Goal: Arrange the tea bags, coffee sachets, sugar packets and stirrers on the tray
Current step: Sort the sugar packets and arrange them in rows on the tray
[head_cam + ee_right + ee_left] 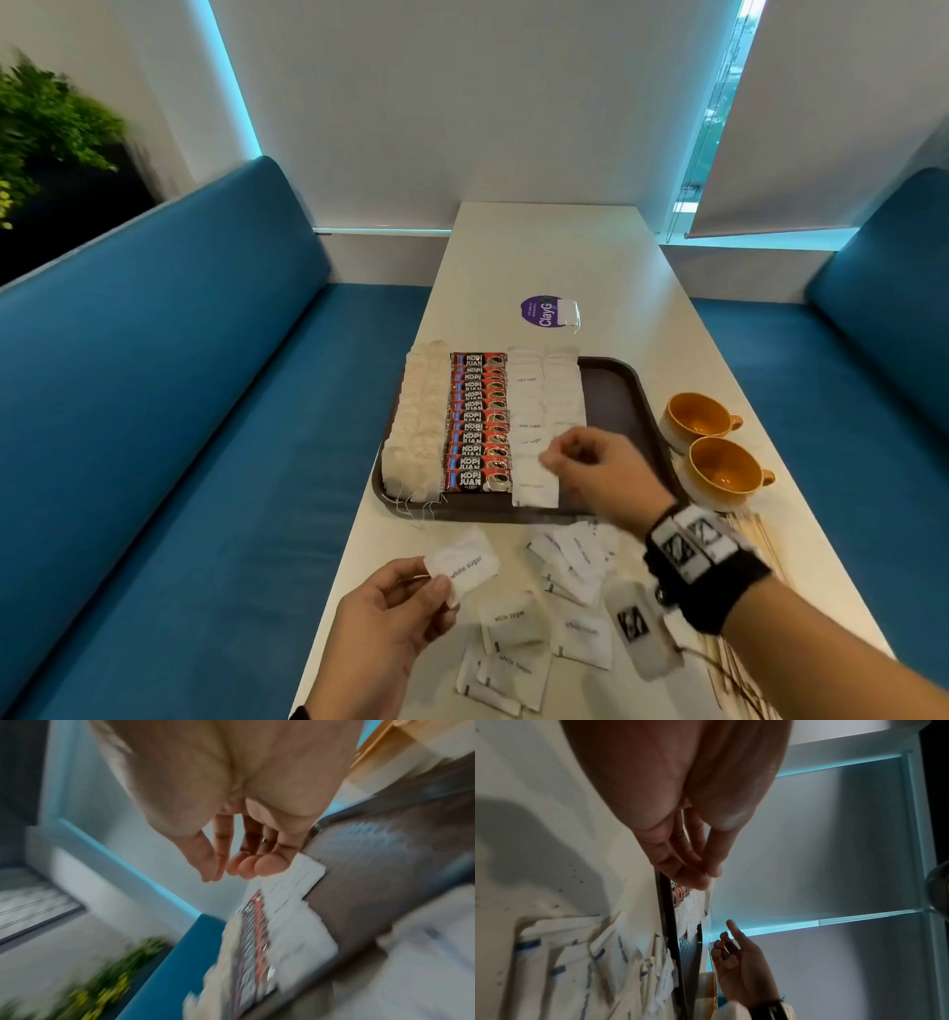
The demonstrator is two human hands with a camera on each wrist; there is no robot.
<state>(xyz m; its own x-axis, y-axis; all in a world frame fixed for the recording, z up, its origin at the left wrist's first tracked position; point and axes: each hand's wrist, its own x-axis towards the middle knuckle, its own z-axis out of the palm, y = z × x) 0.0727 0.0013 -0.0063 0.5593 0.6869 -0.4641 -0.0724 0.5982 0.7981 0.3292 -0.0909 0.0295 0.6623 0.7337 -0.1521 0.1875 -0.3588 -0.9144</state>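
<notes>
a: where's the sugar?
b: left hand [387, 624] pinches a white sugar packet [463, 564] above the table [565, 257], near the tray [616, 390].
a: right hand [598, 470]?
b: over the tray's sugar rows [534, 411], fingers loosely curled, holding nothing.

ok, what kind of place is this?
Probably an office pantry or cafe booth: blue upholstered benches flank a long white table, roller blinds cover the windows, and a brown tray holds tea bags, coffee sachets and sugar packets.
</notes>
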